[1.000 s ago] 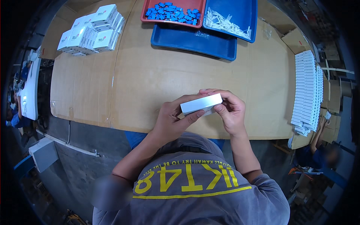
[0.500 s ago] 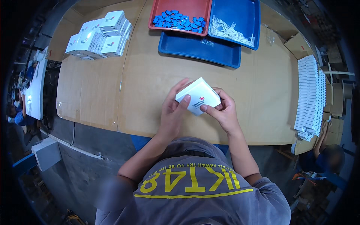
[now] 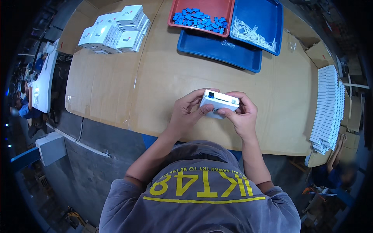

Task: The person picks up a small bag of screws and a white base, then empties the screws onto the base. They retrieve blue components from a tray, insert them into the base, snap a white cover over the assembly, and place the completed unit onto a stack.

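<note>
A small white box (image 3: 218,101) with a blue spot on its near top edge is held above the cardboard-covered table (image 3: 163,77), close to its front edge. My left hand (image 3: 186,112) grips the box's left end with thumb and fingers. My right hand (image 3: 241,114) clasps its right end and underside. The box lies roughly level, one long edge facing me. What is beneath the box is hidden by my fingers.
A stack of white boxes (image 3: 114,29) sits at the far left. A red tray (image 3: 202,15) of small blue parts, a blue tray (image 3: 256,27) of white parts and a flat blue lid (image 3: 217,48) stand at the back. A long row of white flat pieces (image 3: 328,108) lines the right edge.
The box has been turned in my hands, from showing its broad printed face to lying level with an edge toward me. Both hands stayed on it.
</note>
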